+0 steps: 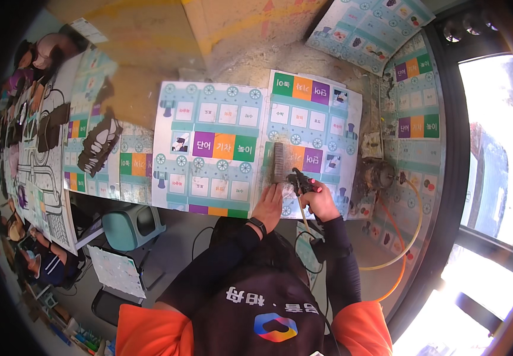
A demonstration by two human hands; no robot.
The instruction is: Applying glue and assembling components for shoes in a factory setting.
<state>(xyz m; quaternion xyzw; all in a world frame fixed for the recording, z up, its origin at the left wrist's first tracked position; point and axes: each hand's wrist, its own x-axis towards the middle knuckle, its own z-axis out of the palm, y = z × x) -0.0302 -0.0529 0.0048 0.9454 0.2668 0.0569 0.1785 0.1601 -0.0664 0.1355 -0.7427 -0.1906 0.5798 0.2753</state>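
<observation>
A narrow grey-brown strip with a ridged surface (278, 161) lies lengthwise away from me on the printed sheets. At its near end is my left hand (268, 204), with the fingertips closed on that end; the exact grip is partly hidden. My right hand (322, 202) is wrapped around a black spray gun (297, 180) with small pinkish-red parts. The gun's nose points left, close beside the strip. Between the two hands sits a small whitish, see-through part (288, 191), hard to make out. A thin pale hose (303, 215) hangs below the gun.
Printed sheets (209, 118) cover the worktop, with cardboard (149, 35) behind. Dark slatted pieces (100, 142) lie at the left. A dirty round pot-like device (378, 174), an orange hose (400, 261) and a yellow hose (414, 237) are at the right. A teal stool (120, 228) stands below; people sit far left.
</observation>
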